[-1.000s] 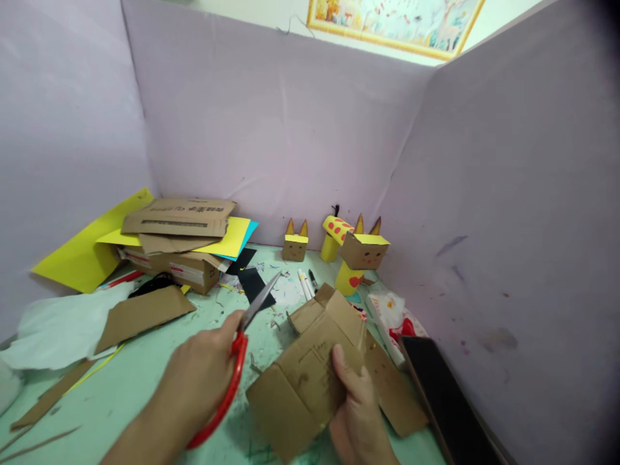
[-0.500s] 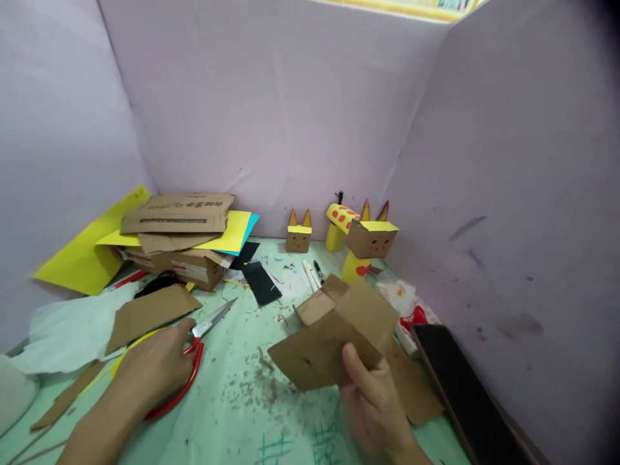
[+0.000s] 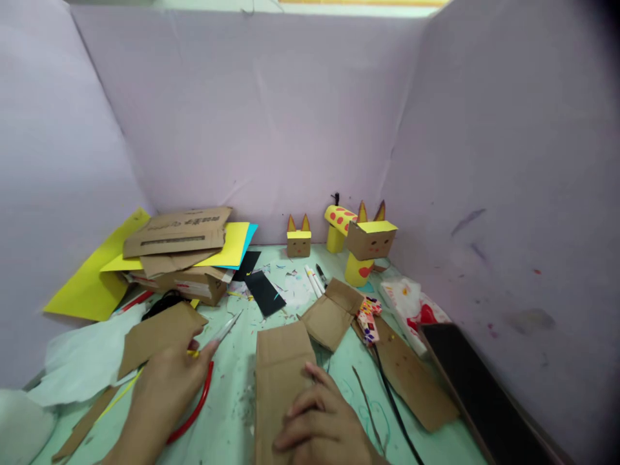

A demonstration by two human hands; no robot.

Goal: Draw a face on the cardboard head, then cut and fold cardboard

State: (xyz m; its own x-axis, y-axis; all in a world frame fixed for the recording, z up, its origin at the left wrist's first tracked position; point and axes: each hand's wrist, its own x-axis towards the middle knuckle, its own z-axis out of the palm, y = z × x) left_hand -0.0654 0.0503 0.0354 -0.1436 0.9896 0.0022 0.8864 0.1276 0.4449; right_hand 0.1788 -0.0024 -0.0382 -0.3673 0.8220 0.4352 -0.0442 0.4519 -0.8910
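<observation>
My left hand [image 3: 167, 387] is closed at the red-handled scissors [image 3: 206, 387], and a small yellow thing shows at its fingertips. The blades point up and away over the table. Spread fingers of my right hand [image 3: 322, 413] rest on a long brown cardboard strip [image 3: 281, 368] that lies flat at the front middle. Just beyond it is a folded cardboard piece [image 3: 332, 313]. To its right lies a glue gun with a patterned body [image 3: 369, 320] and a black cord.
Cardboard and yellow sheets [image 3: 179, 232] are stacked at the back left. A small cardboard cat head [image 3: 299, 244] and a yellow spotted cat figure [image 3: 358, 268] stand behind. A black phone-like slab [image 3: 475, 387] lies at the right.
The cardboard that my right hand held up is down on the table, its fingers now spread on it. My left hand has shifted slightly right with the scissors. The glue gun has come into view.
</observation>
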